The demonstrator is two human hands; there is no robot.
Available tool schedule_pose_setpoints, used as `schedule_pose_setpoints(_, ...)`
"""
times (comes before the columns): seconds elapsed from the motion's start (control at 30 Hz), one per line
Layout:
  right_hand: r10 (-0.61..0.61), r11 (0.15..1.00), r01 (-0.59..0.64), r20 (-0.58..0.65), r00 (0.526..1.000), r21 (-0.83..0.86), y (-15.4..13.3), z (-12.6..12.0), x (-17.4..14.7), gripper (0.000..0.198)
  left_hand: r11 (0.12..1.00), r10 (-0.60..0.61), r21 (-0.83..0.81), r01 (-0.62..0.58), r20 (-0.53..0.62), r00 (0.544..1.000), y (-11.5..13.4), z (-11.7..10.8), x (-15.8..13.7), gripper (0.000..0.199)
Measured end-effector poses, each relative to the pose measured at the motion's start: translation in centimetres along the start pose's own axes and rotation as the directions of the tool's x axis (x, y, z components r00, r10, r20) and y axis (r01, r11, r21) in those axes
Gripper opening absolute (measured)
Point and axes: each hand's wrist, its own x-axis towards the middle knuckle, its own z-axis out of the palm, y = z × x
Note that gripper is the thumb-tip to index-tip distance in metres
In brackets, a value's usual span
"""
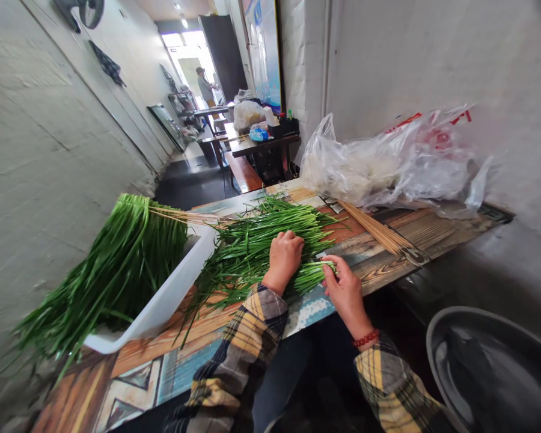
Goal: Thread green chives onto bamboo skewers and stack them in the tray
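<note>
Long green garlic chives (256,240) lie in a loose heap on the wood-patterned table, their pale cut ends pointing right. My left hand (285,258) rests on the near part of the heap with its fingers curled down around some stalks; the fingertips are hidden. Just to the right, my right hand (345,294) pinches the stalk ends of a small bunch of chives (310,275) between thumb and fingers. At the left, a thick stack of chives (117,258) with thin bamboo skewers (180,213) sticking out of it hangs over a white plastic tray (175,288).
A fan of bamboo skewers (374,227) lies at the table's right, beside crumpled clear plastic bags (388,162) against the wall. A large grey basin (491,367) stands low at the right. Farther back are another table (247,144), a bench (243,172) and a person (205,87) near the doorway.
</note>
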Motion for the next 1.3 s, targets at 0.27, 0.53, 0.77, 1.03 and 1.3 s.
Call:
schedule_pose_setpoints(0.27,0.027,1.000,-0.027,-0.011,1.000,0.000,-0.20,0.04,-0.09,0.039,0.999,0.039,0.028,-0.039,-0.006,0.999,0.24,-0.08,-0.21,0.026)
schedule_pose_setpoints(0.53,0.010,1.000,-0.010,-0.019,1.000,-0.006,-0.22,0.04,-0.09,0.039,0.998,0.055,0.006,-0.055,0.020,0.998,0.38,-0.18,-0.48,0.019)
schedule_pose_setpoints(0.77,0.030,1.000,-0.030,-0.004,1.000,-0.009,-0.33,0.01,-0.18,0.039,0.992,0.116,-0.043,-0.115,0.006,0.993,0.44,-0.31,-0.74,0.009)
schedule_pose_setpoints(1.03,0.010,1.000,-0.011,-0.029,1.000,-0.024,-0.08,0.13,-0.15,0.039,0.994,0.093,-0.051,-0.092,0.037,0.995,0.63,0.01,-0.59,0.012)
schedule_pose_setpoints(1.3,0.014,0.999,-0.014,-0.030,0.999,-0.029,-0.12,0.17,-0.27,0.039,0.987,0.141,-0.081,-0.138,0.034,0.989,0.58,0.45,-0.69,0.018)
